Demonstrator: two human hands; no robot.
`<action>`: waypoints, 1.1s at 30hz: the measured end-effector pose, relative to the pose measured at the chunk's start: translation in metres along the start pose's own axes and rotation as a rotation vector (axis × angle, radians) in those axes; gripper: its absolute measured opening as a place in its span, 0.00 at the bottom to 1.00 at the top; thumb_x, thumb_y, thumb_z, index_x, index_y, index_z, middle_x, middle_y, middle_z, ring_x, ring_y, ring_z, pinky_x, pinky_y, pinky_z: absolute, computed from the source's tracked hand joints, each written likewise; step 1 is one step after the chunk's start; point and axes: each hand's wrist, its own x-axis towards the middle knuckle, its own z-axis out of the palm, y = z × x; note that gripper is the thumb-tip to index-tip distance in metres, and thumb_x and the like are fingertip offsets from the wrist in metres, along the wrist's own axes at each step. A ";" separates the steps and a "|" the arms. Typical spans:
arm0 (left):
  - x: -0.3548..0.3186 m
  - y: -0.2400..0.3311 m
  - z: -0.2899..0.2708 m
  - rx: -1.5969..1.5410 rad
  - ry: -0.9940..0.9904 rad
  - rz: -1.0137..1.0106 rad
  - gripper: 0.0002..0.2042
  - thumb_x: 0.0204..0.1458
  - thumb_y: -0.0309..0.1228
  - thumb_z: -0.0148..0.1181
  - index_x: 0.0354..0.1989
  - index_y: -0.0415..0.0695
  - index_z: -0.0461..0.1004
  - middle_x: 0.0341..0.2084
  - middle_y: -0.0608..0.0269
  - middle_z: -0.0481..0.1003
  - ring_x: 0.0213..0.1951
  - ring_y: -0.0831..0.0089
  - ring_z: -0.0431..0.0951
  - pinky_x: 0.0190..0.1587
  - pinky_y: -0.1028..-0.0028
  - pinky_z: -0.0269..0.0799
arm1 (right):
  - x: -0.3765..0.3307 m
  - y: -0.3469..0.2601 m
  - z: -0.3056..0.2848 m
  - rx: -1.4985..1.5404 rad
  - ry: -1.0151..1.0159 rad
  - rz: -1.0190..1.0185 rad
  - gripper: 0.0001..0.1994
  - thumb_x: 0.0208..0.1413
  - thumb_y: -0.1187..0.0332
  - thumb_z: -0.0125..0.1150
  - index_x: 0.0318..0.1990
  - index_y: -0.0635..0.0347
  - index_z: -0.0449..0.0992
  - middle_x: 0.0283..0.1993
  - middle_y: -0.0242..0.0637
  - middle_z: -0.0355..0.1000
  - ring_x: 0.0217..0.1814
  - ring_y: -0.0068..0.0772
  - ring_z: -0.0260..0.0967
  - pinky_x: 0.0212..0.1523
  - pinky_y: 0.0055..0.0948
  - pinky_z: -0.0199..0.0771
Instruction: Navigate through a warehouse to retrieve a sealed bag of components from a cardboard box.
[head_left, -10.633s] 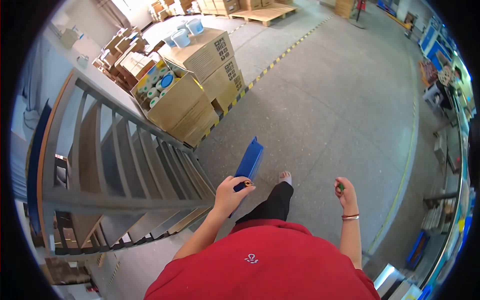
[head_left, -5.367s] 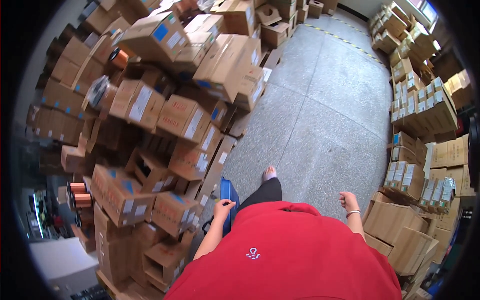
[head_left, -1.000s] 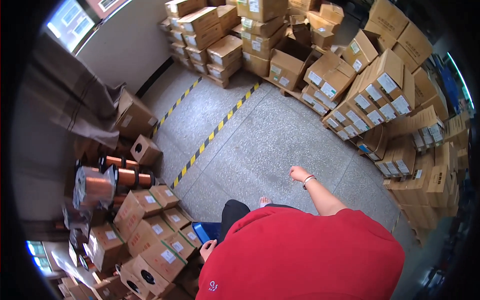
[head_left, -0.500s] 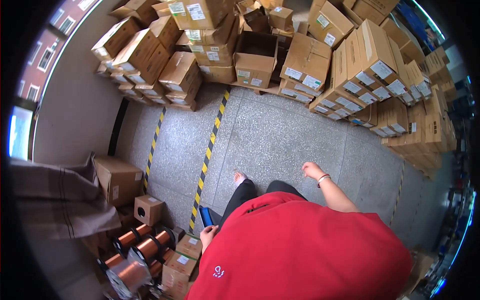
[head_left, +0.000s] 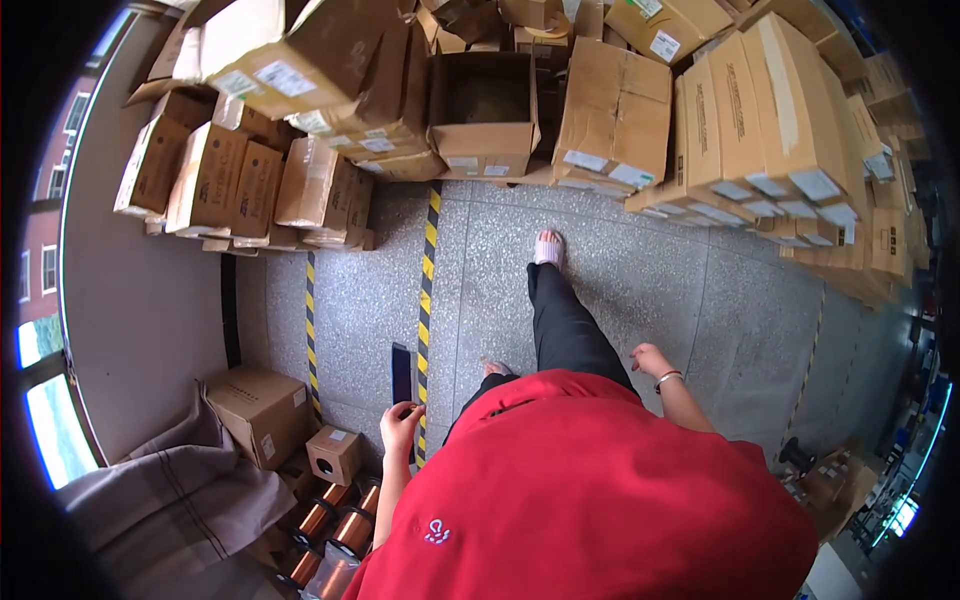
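Note:
My left hand (head_left: 399, 426) hangs at my left side, its fingers closed on a long, flat, dark-blue phone-like device (head_left: 402, 374). The device points forward over the floor beside the striped tape. Out to my right, my right hand (head_left: 648, 360) hangs over the grey floor with its fingers curled in and nothing visible in them. A bracelet (head_left: 668, 378) circles that wrist. Neither hand touches a box.
Ahead stand stacked cartons (head_left: 615, 115) and an open-topped carton (head_left: 486, 140). Yellow-black tape (head_left: 426, 290) runs along the speckled floor (head_left: 610, 285). Left behind are a brown carton (head_left: 258, 415), a small box with a hole (head_left: 333, 454), copper wire spools (head_left: 352, 528) and grey cloth (head_left: 185, 500).
My right foot has stepped forward, and the stacked cartons look nearer. My left hand has come farther out from my body with the device. My right hand stays curled at my side.

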 end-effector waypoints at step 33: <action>0.255 0.275 -0.008 -0.307 -0.256 -0.356 0.08 0.39 0.28 0.65 0.27 0.37 0.75 0.22 0.69 0.73 0.27 0.84 0.70 0.33 0.84 0.64 | 0.144 -0.324 -0.147 0.336 0.133 -0.166 0.05 0.48 0.72 0.50 0.28 0.61 0.73 0.21 0.32 0.68 0.23 0.22 0.67 0.25 0.21 0.65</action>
